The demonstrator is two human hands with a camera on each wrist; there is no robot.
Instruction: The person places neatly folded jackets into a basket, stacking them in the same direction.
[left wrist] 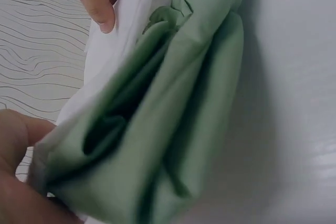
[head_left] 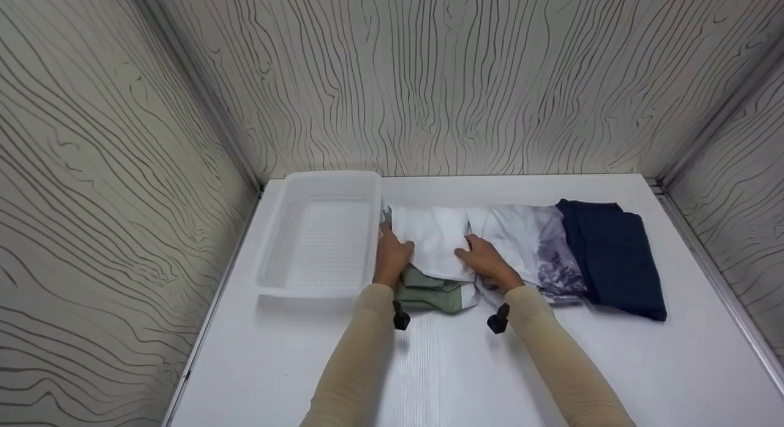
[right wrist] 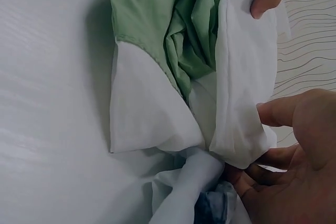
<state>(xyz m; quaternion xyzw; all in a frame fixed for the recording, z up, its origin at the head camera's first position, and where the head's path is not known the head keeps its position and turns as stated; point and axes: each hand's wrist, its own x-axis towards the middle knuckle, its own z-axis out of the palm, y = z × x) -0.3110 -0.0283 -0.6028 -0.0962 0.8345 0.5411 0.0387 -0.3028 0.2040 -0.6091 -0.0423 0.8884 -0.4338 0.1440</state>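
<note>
A folded green-and-white garment (head_left: 436, 240) lies at the middle of the table, its white part on top and green folds showing at the front. My left hand (head_left: 393, 255) grips its left side, thumb over the cloth. On the opposite side, my right hand (head_left: 487, 260) pinches the white edge between thumb and fingers. In the left wrist view the green cloth (left wrist: 178, 93) hangs in loose folds. The right wrist view shows the white layer (right wrist: 244, 77) held by the right thumb and fingers, with part of the fingers hidden behind it.
A white plastic basket (head_left: 318, 243) stands just left of the garment. To the right lies a folded white garment with a grey-purple pattern (head_left: 557, 261), then a folded navy garment (head_left: 615, 258). Patterned panels (head_left: 429, 78) enclose the table's back and sides.
</note>
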